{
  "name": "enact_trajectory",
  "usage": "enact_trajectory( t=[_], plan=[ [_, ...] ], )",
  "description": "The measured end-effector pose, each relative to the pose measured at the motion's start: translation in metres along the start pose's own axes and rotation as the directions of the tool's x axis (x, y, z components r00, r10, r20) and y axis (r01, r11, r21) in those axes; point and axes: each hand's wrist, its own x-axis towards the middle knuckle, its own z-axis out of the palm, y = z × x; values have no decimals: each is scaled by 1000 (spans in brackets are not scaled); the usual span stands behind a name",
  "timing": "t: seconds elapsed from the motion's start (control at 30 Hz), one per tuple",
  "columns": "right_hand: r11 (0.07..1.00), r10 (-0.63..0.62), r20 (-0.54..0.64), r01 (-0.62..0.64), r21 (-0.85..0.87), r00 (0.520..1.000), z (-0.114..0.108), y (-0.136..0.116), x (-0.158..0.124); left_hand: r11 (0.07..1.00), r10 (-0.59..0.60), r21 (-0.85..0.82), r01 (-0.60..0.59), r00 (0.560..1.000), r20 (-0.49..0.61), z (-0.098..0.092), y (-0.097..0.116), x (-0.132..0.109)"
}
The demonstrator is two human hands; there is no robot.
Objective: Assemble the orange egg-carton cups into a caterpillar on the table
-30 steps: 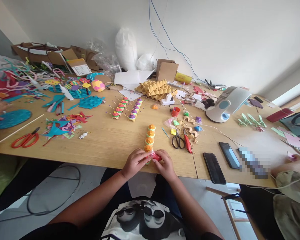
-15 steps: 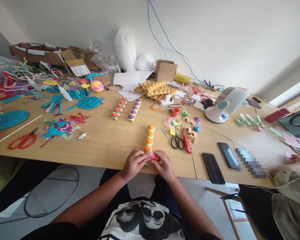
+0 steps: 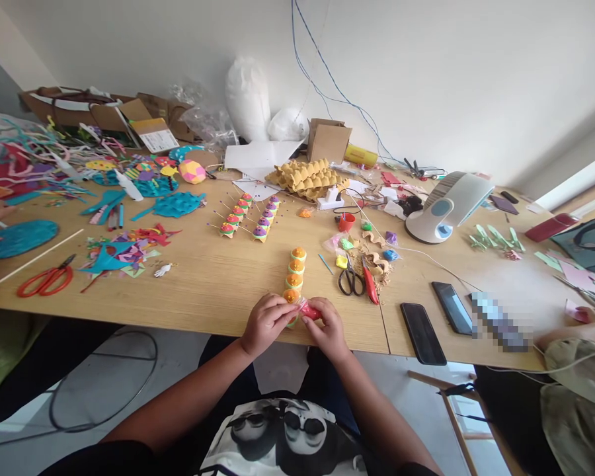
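Note:
Near the table's front edge, my right hand [image 3: 326, 325] is closed round a small red packet [image 3: 309, 310], which looks like red modelling clay in clear plastic. My left hand [image 3: 268, 324] pinches the packet's left end with its fingertips. Just behind my hands stands a strip of egg-carton cups [image 3: 296, 276] topped with orange domes and pale green bands; its near end is partly hidden by my hands. Farther back are two similar strips, one with red tops [image 3: 235, 215] and one with purple tops [image 3: 266, 218], both with thin pins sticking out.
Right of the strip lie black-handled scissors [image 3: 352, 280], a red-handled tool [image 3: 370, 281], a red cup [image 3: 346, 222] and clay lumps. Phones [image 3: 423, 334] and a white fan [image 3: 446, 208] are farther right. Orange scissors [image 3: 46, 279] and paper scraps lie left. Other people's hands show at both sides.
The red packet has turned slightly between my hands, and more of its clear plastic end shows at my left fingertips. The strips have stayed in place.

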Motion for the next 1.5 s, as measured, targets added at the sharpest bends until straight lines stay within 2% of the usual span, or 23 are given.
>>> enact_trajectory(
  t=[0.07, 0.17, 0.23, 0.47, 0.67, 0.77, 0.83, 0.93, 1.03, 1.1, 1.2, 1.3, 1.5],
  plan=[
    [991, 80, 9, -80, 109, 997, 0, 3, 0, 1000, 12, 18, -13, 998, 56, -2, 0, 4],
    [930, 211, 57, -218, 296, 976, -1, 11, 0, 998, 41, 43, -47, 990, 137, -4, 2, 11],
    [903, 252, 95, -270, 335, 963, -2, 15, 1, 997, 47, 45, -55, 986, 162, -4, 3, 15],
    [871, 305, 59, -304, 387, 950, -3, 16, 3, 998, 37, 45, -43, 991, 128, 0, 10, 17],
    [836, 306, 96, -316, 448, 947, -5, 16, 2, 998, 64, -23, -60, 970, 236, -2, 8, 24],
    [832, 307, 130, -332, 444, 943, -6, 15, 3, 995, 94, -59, -80, 944, 316, -4, 6, 30],
    [835, 320, 139, -348, 425, 937, -6, 15, 4, 995, 93, -64, -76, 940, 328, -4, 6, 32],
    [824, 350, 129, -370, 429, 928, -5, 17, 4, 998, 17, -63, -2, 971, 237, -3, 9, 28],
    [780, 391, 99, -386, 493, 915, -5, 21, 3, 983, -118, -126, 135, 985, 128, -1, 12, 23],
    [754, 419, 63, -386, 532, 906, -4, 24, 3, 948, -236, -193, 254, 965, 110, 1, 13, 21],
    [739, 430, 8, -357, 571, 903, -4, 26, 5, 884, -356, -257, 390, 919, 171, 4, 13, 24],
    [747, 407, -43, -305, 591, 912, -3, 27, 7, 881, -354, -248, 403, 909, 222, 5, 14, 30],
    [782, 364, -39, -283, 555, 931, -4, 30, 6, 944, -260, -135, 302, 929, 262, 8, 16, 41]
  ],
)
